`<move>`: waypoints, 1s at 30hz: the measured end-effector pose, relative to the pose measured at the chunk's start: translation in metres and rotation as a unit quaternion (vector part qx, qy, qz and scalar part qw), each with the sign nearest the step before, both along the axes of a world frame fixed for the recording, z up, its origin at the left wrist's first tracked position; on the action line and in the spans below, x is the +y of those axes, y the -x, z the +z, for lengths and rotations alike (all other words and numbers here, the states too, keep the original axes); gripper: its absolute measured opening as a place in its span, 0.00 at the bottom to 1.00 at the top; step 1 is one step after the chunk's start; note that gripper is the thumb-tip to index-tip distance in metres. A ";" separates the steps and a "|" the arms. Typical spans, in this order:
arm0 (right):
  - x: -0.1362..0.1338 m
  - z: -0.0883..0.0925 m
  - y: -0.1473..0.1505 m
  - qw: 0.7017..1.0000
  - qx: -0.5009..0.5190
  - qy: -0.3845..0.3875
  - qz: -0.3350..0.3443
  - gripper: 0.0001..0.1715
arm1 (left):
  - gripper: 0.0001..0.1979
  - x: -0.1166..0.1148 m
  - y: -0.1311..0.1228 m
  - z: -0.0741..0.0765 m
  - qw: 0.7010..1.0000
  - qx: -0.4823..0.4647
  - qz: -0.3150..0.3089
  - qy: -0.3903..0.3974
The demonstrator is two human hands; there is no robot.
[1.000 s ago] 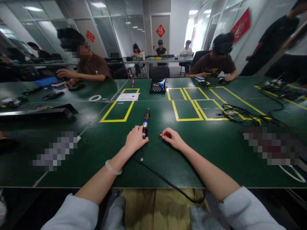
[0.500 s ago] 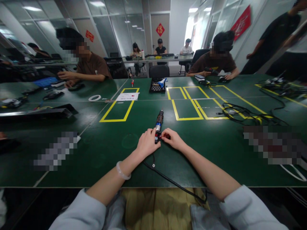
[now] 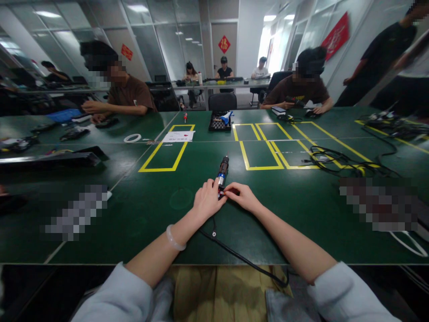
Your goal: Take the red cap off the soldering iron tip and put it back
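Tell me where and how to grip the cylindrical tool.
Probably by the near end of the cylindrical tool, from the left, as the left hand does: its slim body points away, and the right hand occupies the right side.

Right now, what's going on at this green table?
A person is working with two bare hands. The left hand holds a slim device with blue and silver bands, while the right hand brings its fingertips to the near end; what they touch there is too small to tell. A black cable runs from near the left hand over the edge of the green table.
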State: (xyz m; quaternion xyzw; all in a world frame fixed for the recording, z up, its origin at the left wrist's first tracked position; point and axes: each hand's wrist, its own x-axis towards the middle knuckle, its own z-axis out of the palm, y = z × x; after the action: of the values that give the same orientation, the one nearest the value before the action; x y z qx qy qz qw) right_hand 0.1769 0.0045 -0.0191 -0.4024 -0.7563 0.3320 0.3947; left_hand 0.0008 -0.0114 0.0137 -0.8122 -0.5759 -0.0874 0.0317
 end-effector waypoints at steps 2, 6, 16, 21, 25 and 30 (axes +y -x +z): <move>0.000 0.000 -0.001 1.000 0.012 0.026 0.012 0.10 | 0.31 0.002 0.000 0.001 1.000 0.011 0.011 -0.006; 0.002 -0.004 -0.002 0.999 0.022 0.046 0.015 0.12 | 0.31 0.005 0.013 0.004 1.000 0.030 0.003 -0.006; 0.002 -0.002 -0.004 0.998 0.007 0.066 0.021 0.12 | 0.34 0.027 0.115 0.011 0.994 0.081 0.076 0.023; 0.001 -0.002 -0.003 0.997 -0.003 0.066 0.025 0.11 | 0.35 0.059 0.191 0.011 0.984 0.075 0.150 0.058; 0.003 -0.003 -0.003 0.998 -0.008 0.065 0.026 0.11 | 0.37 0.086 0.248 0.008 0.974 0.046 0.201 0.092; 0.002 -0.003 -0.003 0.998 -0.009 0.064 0.027 0.11 | 0.34 0.100 0.288 0.009 0.965 0.058 0.246 0.076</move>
State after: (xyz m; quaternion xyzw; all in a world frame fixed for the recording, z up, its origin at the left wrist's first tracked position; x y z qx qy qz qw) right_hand 0.1801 0.0064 -0.0218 -0.4089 -0.7476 0.3871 0.3521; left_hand -0.2871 0.0889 0.0228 -0.6492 -0.7601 0.0141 0.0241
